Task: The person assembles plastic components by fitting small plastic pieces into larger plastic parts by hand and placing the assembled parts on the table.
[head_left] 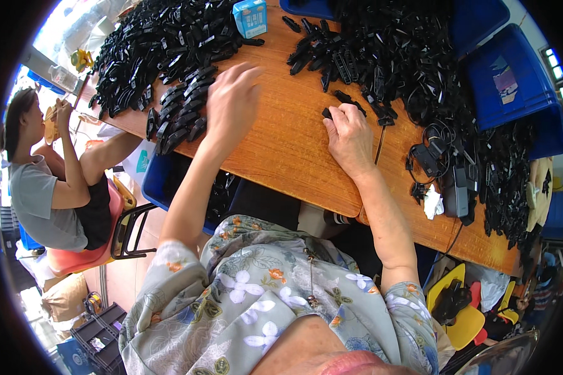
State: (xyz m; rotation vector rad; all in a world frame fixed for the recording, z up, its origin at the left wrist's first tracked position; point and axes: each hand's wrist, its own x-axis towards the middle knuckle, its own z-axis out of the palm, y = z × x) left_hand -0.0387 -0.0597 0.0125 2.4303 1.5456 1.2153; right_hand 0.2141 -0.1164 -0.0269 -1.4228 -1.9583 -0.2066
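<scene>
My right hand [349, 136] is closed at the near edge of the right-hand heap, its fingertips pinching a small black plastic part [326, 113]. Another dark part [349, 100] lies just beyond its knuckles. Raised over the table's left half, my left hand [233, 100] is smeared by motion, and whether anything is in its fingers does not show. Beside it, black plastic parts [180, 115] lie stacked in neat rows at the table edge. A large heap of similar parts [162, 47] rises behind them. On the right spreads a second loose heap [394, 50].
The wooden table [288, 156] has a seam at right. A blue-white carton [250, 19] stands at the back. Cables with a black adapter [426, 156] and crumpled tissue [433, 202] lie at right, near blue bins [513, 81]. A seated person [50, 181] is at left; a blue bin [159, 181] stands under the table.
</scene>
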